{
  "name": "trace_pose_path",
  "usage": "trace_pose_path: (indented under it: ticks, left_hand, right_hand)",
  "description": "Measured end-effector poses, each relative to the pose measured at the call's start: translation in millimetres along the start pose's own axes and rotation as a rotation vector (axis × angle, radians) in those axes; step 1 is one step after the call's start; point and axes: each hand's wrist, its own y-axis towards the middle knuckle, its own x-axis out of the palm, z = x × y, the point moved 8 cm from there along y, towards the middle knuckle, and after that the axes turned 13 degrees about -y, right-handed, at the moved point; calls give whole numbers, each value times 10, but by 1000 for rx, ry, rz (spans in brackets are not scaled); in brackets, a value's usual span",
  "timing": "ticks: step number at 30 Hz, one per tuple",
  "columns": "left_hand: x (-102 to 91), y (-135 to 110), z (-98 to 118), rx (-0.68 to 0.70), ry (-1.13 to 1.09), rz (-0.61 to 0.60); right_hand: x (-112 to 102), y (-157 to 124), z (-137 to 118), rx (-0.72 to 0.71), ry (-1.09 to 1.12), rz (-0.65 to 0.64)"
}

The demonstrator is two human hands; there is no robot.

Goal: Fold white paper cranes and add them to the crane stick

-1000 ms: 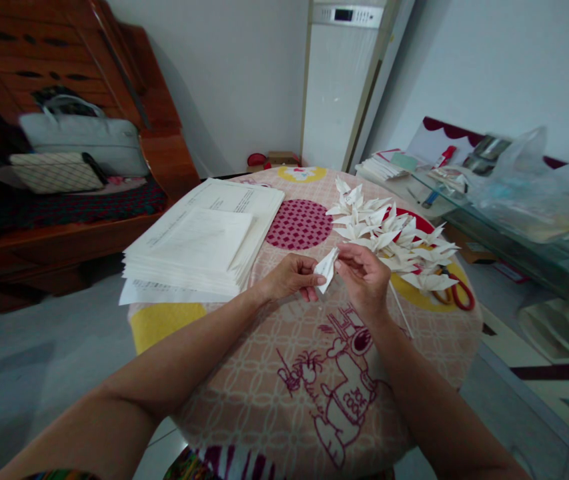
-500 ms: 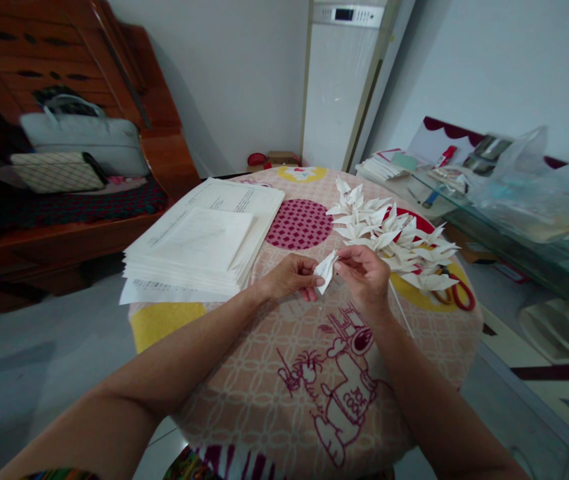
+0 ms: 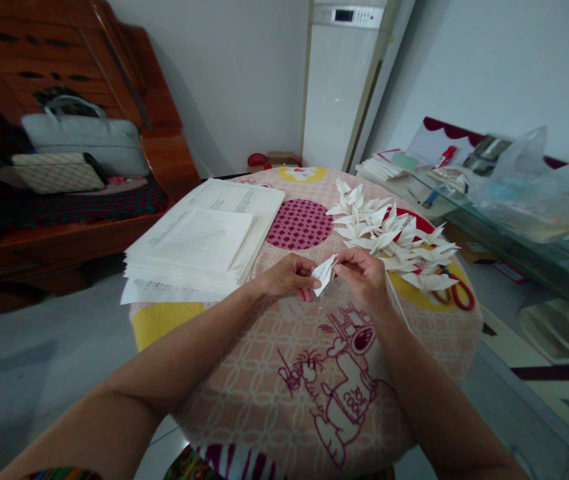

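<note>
My left hand [image 3: 288,277] and my right hand [image 3: 365,278] pinch a small folded white paper piece [image 3: 324,273] between them, just above a round table with a pink patterned cloth [image 3: 284,373]. The left fingers grip its lower left edge, the right fingers its upper right tip. A pile of finished folded white paper shapes [image 3: 394,243] lies on the table just beyond my right hand. A thick stack of white paper sheets [image 3: 204,240] rests on the table's left side, beyond my left hand.
Red-handled scissors [image 3: 454,293] lie at the table's right edge, partly under the folded shapes. A wooden bench with bags [image 3: 79,143] stands to the left. A white floor-standing unit [image 3: 339,80] is behind the table, and a cluttered glass table [image 3: 514,220] to the right.
Both hands have shifted slightly up and away with the folded paper piece, which now tilts a little more. Nothing else on the table has moved.
</note>
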Motion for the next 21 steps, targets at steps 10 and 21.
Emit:
trace_pose_path:
  ticks: [10,21]
  left_hand:
    - [-32,9,8,36,2,56]
    - [-84,-5,83,198,211,226]
  right_hand:
    - [-38,-1,23,28,-101,58]
    - [-80,21,37,29,-129,74]
